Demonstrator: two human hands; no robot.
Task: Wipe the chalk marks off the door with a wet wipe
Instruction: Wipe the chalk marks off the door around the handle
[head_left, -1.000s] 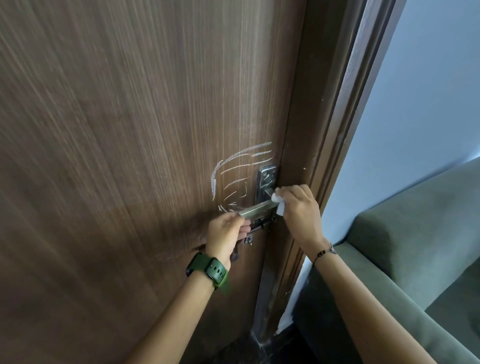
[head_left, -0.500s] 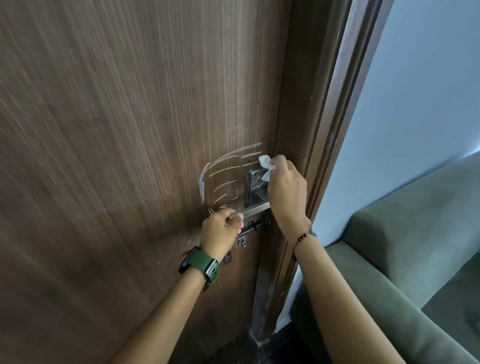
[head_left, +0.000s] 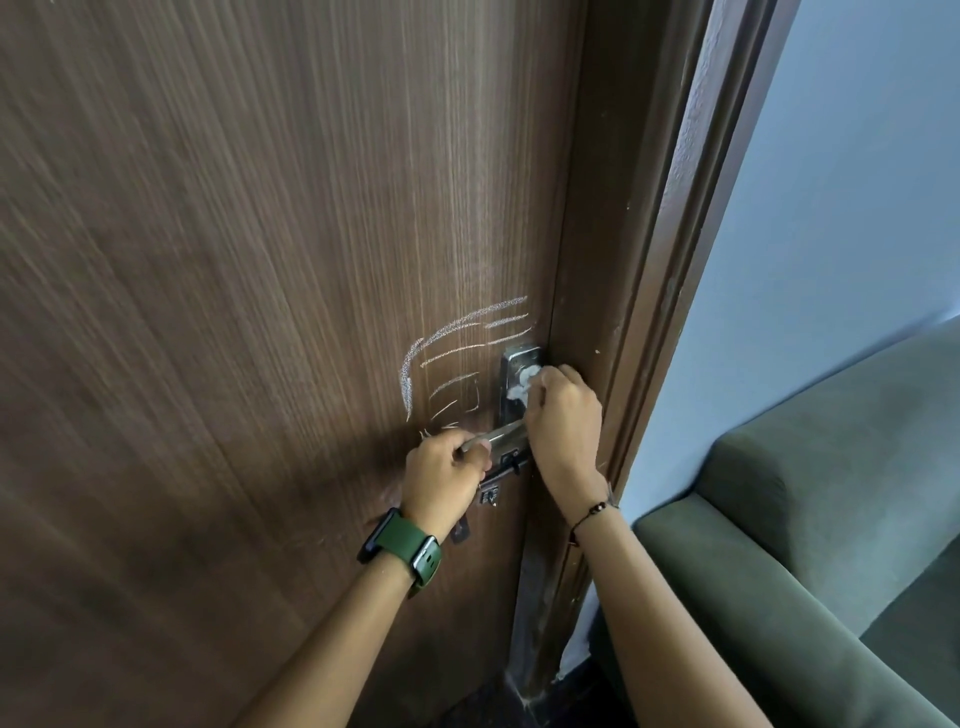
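- The left hand (head_left: 445, 475) is curled tight round the free end of the metal lever handle (head_left: 496, 435), fingers wrapped over the top of the bar and thumb tucked underneath, so nothing else is in that grip.
- The right hand (head_left: 563, 421) pinches a crumpled white wet wipe (head_left: 522, 384) between its bent fingertips and thumb; only a small bunched wad shows past the knuckles.
- The wad is pressed against the steel lock plate (head_left: 514, 364), about midway up it, just above where the lever joins.
- White chalk marks (head_left: 457, 353) lie on the brown wood-grain door (head_left: 260, 312) directly left of the plate: a long curved stroke arching over several shorter slanted lines and a rough box shape. The wipe sits just beside the nearest strokes, not on them.
- A few faint chalk ticks show just above the left hand's knuckles.
- Below the lever, a small dark bolt latch (head_left: 506, 465) is fixed to the door, partly hidden by the hands.
- A green watch (head_left: 402, 551) bands the left wrist; a thin beaded bracelet (head_left: 592, 512) circles the right.
- The dark door frame (head_left: 675, 260) runs along the right, with a pale blue wall (head_left: 831, 208) and a green sofa (head_left: 831, 493) beyond.
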